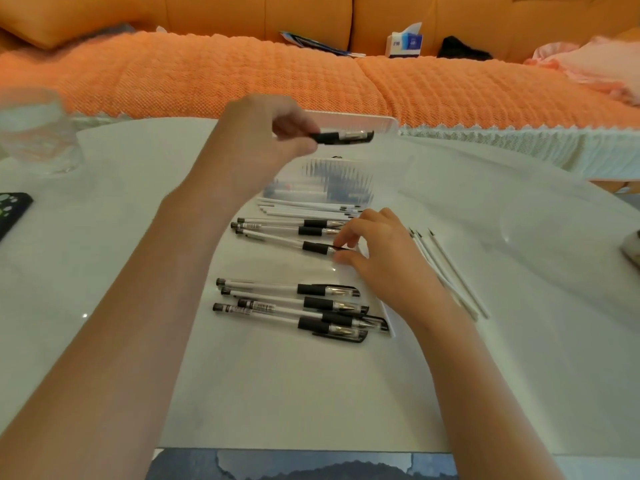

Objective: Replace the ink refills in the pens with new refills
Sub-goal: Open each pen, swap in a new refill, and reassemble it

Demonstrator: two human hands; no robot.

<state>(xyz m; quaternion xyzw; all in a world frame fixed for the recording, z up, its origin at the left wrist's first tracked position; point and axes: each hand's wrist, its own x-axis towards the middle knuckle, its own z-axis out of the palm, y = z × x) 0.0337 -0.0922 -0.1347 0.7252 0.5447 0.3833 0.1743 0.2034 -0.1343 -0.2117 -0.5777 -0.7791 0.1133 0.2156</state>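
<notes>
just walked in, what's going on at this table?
A person is partway through refilling pens. The left hand holds a black pen cap raised over the table. The right hand pinches the tip of an uncapped pen lying there. Capped pens sit nearer the person, a pile of white refills lies beyond, and loose refills lie to the right.

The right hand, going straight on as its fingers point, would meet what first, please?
Most likely the tip of the uncapped pen just ahead of the right hand; blur hides whether the fingers touch it.
</notes>
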